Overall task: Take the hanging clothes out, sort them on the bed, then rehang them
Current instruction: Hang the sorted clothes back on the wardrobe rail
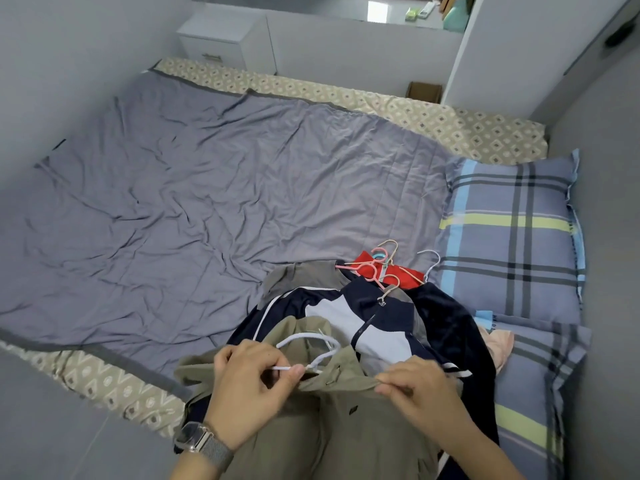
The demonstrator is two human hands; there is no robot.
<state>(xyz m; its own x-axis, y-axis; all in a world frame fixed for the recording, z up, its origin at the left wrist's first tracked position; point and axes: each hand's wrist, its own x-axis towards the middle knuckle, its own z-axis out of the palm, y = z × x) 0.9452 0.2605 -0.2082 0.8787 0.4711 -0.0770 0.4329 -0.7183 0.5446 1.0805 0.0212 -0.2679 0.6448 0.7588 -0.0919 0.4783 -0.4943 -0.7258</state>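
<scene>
The left hand [249, 386], a watch [199, 441] on its wrist, pinches the white hanger [308, 344] by one thin arm, thumb and fingertips closed on the wire. The right hand [415, 386] nips the collar edge of the olive shirt [329, 427], fingers curled on the cloth. It looks like the collar is held steady so the hanger can slide free of the neck, or be seated in it; which of the two, the view cannot settle.

Beneath the shirt lies the navy jacket [374, 317], white panels up, zip showing. Past it, a grey top [304, 271] and a red garment [377, 265] carry a tangle of pink and tan hangers [377, 261], hooks pointing towards the pillows. The whole pile sits at the near right corner of the bed [173, 202], just beside the plaid pillow [509, 237], likely dropped there to keep it within reach.

The wide grey quilt to the left stays free, room for sorting. A white cabinet [225, 39] stands beyond the far edge.
</scene>
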